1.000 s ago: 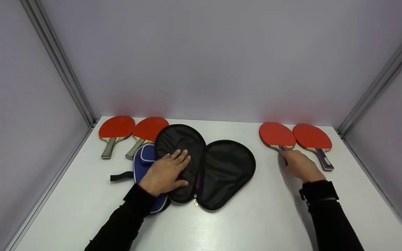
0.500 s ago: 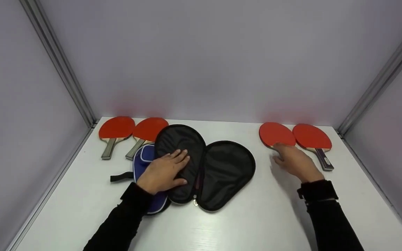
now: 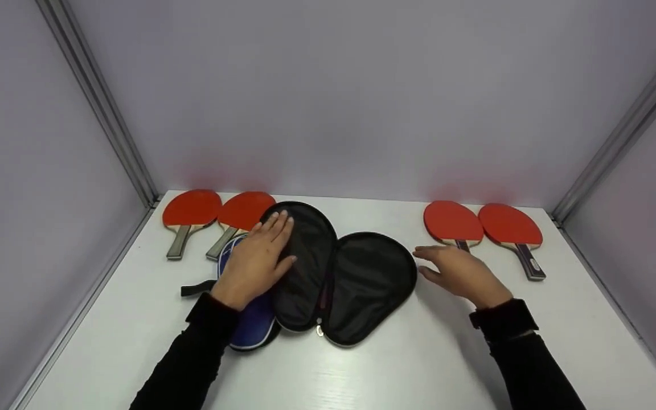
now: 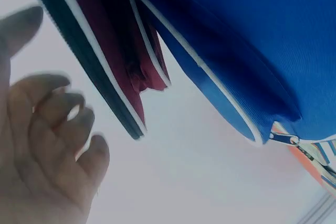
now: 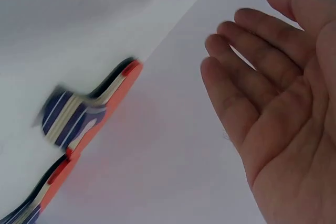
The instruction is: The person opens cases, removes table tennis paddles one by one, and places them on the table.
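Note:
A zip case with a black lining lies unfolded on the white table, its left half (image 3: pixel 311 250) partly over a blue case with white piping (image 3: pixel 254 327). My left hand (image 3: pixel 254 262) is over that left half with its fingers extended. In the left wrist view, the loosely bent fingers are beside the maroon side of a case (image 4: pixel 100 35), apart from it. Just right of the open case's right half (image 3: pixel 368 279), my right hand (image 3: pixel 464 276) holds nothing. Its fingers are relaxed, and the palm (image 5: pixel 294 124) is bare in the right wrist view.
Two red table tennis bats (image 3: pixel 453 221) lie side by side at the back right, handles towards me. Another red bat (image 3: pixel 192 208) lies at the back left, and a second one (image 3: pixel 245 210) is partly behind the cases. Pale panels (image 3: pixel 328 102) enclose the table.
My right hand has left the bat handle and moved left to the open case's edge. My left hand has slid up and left across the case's left half. The bats have stayed put.

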### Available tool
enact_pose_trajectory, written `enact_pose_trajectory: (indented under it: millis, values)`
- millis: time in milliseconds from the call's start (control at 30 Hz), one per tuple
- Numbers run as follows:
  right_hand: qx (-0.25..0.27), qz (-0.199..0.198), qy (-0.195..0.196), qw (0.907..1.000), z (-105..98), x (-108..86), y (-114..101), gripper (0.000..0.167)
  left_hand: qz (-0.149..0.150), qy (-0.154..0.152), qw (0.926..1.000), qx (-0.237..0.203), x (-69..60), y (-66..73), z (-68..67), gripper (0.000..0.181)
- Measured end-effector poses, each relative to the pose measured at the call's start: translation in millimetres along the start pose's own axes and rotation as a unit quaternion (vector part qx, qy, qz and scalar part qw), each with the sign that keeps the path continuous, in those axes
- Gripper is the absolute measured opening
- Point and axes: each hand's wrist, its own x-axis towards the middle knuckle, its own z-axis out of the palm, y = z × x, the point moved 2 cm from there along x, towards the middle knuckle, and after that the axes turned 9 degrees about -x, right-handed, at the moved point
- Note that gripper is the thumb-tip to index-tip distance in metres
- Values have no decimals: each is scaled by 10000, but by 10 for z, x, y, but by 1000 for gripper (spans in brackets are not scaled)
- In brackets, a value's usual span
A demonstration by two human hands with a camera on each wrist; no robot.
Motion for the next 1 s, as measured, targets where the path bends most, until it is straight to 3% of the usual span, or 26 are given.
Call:
enact_pose_trajectory:
  millis: [167, 300, 400, 667, 1000]
  values:
    - [123, -429, -325, 9985, -61, 11, -259, 31, -523, 536, 9959, -500, -11, -125, -82, 82]
    - [154, -680, -508, 9963, -72, 8, -397, 25, -1056, 579, 9882, -948, -48, -209, -98, 80]
    - [127, -792, -606, 9949, -34, -4, -439, 22, -1276, 480, 9857, -993, -78, -231, -100, 79]
    - [34, -728, -749, 9945, 64, -18, -408, 19, -1182, 487, 9881, -861, -68, -161, -155, 73]
    - [-13, -605, -800, 9950, 98, -3, -379, 29, -651, 769, 9869, -1263, -38, 40, -211, 64]
